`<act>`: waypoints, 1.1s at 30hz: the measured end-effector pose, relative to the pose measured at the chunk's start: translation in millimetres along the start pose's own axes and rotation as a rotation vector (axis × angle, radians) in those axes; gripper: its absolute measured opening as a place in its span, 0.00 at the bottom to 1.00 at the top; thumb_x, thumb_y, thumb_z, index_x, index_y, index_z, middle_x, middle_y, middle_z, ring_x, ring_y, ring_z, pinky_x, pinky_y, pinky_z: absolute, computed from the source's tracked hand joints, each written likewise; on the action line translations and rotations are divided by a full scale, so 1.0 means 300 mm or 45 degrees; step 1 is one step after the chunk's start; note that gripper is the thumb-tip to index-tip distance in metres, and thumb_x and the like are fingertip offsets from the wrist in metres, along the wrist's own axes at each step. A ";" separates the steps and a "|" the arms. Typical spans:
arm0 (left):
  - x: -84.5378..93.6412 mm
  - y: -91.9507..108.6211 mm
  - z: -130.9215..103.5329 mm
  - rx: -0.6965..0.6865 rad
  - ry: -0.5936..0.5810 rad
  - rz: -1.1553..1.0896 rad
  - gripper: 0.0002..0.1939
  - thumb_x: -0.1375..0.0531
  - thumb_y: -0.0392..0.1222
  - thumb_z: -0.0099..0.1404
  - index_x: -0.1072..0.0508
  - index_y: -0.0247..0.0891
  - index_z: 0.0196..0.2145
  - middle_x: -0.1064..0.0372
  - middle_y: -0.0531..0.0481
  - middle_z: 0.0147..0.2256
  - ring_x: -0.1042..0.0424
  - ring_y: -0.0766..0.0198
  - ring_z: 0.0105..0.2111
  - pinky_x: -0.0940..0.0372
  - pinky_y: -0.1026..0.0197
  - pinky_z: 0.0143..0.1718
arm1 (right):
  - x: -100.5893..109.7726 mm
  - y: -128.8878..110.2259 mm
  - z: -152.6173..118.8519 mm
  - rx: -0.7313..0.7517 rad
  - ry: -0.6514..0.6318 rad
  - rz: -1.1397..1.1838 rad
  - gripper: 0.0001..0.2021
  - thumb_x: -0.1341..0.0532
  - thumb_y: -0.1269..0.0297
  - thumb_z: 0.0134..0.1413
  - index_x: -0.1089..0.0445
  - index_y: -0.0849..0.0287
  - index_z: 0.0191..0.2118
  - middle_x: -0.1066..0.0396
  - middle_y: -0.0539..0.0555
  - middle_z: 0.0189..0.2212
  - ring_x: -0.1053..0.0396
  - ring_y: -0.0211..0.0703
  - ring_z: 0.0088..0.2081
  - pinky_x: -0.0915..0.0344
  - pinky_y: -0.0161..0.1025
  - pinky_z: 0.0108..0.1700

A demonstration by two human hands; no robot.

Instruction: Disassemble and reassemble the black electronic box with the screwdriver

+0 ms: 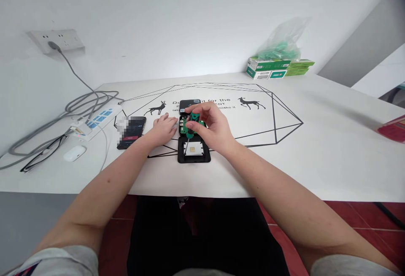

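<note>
My right hand [212,126] is closed around a green screwdriver [193,123], whose shaft points down over a black tray-like casing [207,156]. Inside that casing lies a white piece [198,148] with a small gold square. Just behind, partly covered by my right hand, is a black-edged part with a green circuit board [182,131]. A black cover with a label [186,105] lies farther back. My left hand [165,130] rests flat on the table to the left of the circuit board, fingers spread and holding nothing.
Left of my left hand lies a phone [134,130]; beyond are a power strip [101,117], coiled cables, glasses [44,153] and a white case [74,153]. Green boxes [268,65] with a plastic bag [283,41] stand at the back right. A red object [392,130] sits at the right edge.
</note>
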State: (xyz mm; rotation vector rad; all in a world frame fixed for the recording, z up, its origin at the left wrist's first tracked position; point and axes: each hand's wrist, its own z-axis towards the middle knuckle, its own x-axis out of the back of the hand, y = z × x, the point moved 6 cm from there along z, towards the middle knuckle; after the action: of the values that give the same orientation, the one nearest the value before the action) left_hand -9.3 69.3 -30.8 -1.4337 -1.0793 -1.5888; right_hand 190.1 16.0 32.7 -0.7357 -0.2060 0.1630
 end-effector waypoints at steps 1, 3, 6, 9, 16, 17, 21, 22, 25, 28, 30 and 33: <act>-0.002 -0.001 0.000 0.008 -0.021 -0.018 0.23 0.55 0.48 0.82 0.28 0.47 0.64 0.32 0.43 0.70 0.50 0.33 0.77 0.44 0.25 0.71 | 0.003 -0.009 0.002 0.022 0.001 -0.020 0.15 0.29 0.49 0.68 0.28 0.49 0.52 0.19 0.55 0.53 0.23 0.45 0.43 0.22 0.49 0.47; -0.003 0.000 0.001 0.022 -0.049 -0.048 0.23 0.55 0.49 0.82 0.28 0.47 0.64 0.33 0.43 0.71 0.51 0.32 0.78 0.47 0.24 0.72 | 0.005 -0.029 0.007 0.086 -0.010 -0.044 0.14 0.32 0.49 0.71 0.25 0.50 0.53 0.19 0.56 0.51 0.24 0.44 0.43 0.23 0.47 0.46; 0.005 0.005 0.000 0.035 -0.035 -0.034 0.23 0.53 0.50 0.81 0.27 0.46 0.64 0.32 0.41 0.70 0.50 0.31 0.77 0.45 0.24 0.71 | 0.006 -0.057 0.013 0.210 -0.030 -0.072 0.12 0.37 0.53 0.75 0.22 0.50 0.55 0.20 0.56 0.50 0.25 0.44 0.43 0.24 0.46 0.44; 0.009 0.006 0.001 0.048 -0.013 -0.008 0.21 0.51 0.49 0.81 0.25 0.44 0.61 0.31 0.40 0.69 0.47 0.32 0.76 0.43 0.25 0.70 | 0.009 -0.062 0.013 0.280 -0.040 -0.129 0.13 0.38 0.56 0.76 0.20 0.48 0.57 0.22 0.57 0.49 0.25 0.46 0.46 0.24 0.48 0.45; 0.008 -0.008 0.005 0.062 0.028 0.039 0.19 0.49 0.49 0.80 0.23 0.43 0.58 0.29 0.38 0.68 0.44 0.34 0.74 0.42 0.28 0.69 | 0.019 -0.045 0.011 0.229 -0.057 -0.204 0.18 0.42 0.62 0.74 0.20 0.46 0.60 0.25 0.56 0.46 0.27 0.48 0.47 0.24 0.54 0.51; 0.008 -0.011 0.005 0.068 0.033 0.049 0.18 0.49 0.48 0.80 0.23 0.43 0.57 0.29 0.38 0.67 0.44 0.35 0.74 0.42 0.29 0.69 | 0.020 -0.046 0.011 0.229 -0.048 -0.211 0.18 0.42 0.63 0.74 0.20 0.46 0.60 0.25 0.56 0.46 0.28 0.48 0.46 0.24 0.53 0.50; 0.010 -0.022 0.006 0.095 0.051 0.088 0.18 0.50 0.42 0.80 0.21 0.43 0.54 0.28 0.38 0.66 0.41 0.38 0.71 0.40 0.30 0.67 | 0.015 -0.048 0.015 0.250 -0.031 -0.222 0.15 0.40 0.63 0.74 0.20 0.48 0.57 0.25 0.55 0.44 0.28 0.47 0.44 0.24 0.51 0.48; 0.011 -0.025 0.006 0.103 0.057 0.098 0.19 0.51 0.40 0.79 0.21 0.43 0.54 0.28 0.38 0.65 0.41 0.38 0.71 0.39 0.31 0.67 | 0.012 -0.048 0.016 0.259 -0.030 -0.214 0.13 0.39 0.62 0.73 0.21 0.48 0.57 0.25 0.55 0.44 0.28 0.46 0.43 0.24 0.50 0.47; 0.016 -0.029 0.005 0.113 0.077 0.114 0.18 0.49 0.40 0.79 0.20 0.42 0.54 0.28 0.37 0.65 0.40 0.38 0.69 0.38 0.31 0.66 | 0.007 -0.040 0.019 0.254 -0.014 -0.147 0.10 0.33 0.59 0.70 0.24 0.50 0.53 0.26 0.56 0.47 0.27 0.45 0.43 0.24 0.47 0.43; 0.019 -0.036 0.005 0.130 0.096 0.115 0.18 0.48 0.40 0.79 0.20 0.42 0.55 0.29 0.38 0.66 0.40 0.38 0.69 0.38 0.32 0.66 | 0.000 -0.016 0.016 0.122 -0.014 -0.020 0.13 0.30 0.56 0.66 0.30 0.50 0.50 0.25 0.58 0.56 0.23 0.46 0.49 0.22 0.48 0.46; 0.021 -0.040 0.006 0.138 0.106 0.120 0.18 0.48 0.41 0.79 0.20 0.43 0.56 0.28 0.38 0.66 0.40 0.39 0.68 0.38 0.33 0.66 | -0.007 0.001 0.010 0.017 -0.035 0.078 0.15 0.28 0.54 0.66 0.34 0.50 0.48 0.24 0.58 0.60 0.20 0.46 0.50 0.22 0.48 0.48; 0.023 -0.040 0.006 0.135 0.113 0.113 0.19 0.47 0.42 0.79 0.21 0.44 0.59 0.28 0.38 0.65 0.39 0.39 0.67 0.38 0.33 0.66 | -0.010 0.009 0.001 -0.056 -0.039 0.125 0.20 0.26 0.50 0.63 0.36 0.50 0.46 0.20 0.58 0.58 0.18 0.45 0.46 0.21 0.49 0.47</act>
State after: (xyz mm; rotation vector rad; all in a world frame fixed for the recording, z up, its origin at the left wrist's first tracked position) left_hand -20.5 75.7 -25.2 -1.3107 -1.0188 -1.4957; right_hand 186.9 17.4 30.7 -0.7879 -0.2036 0.2641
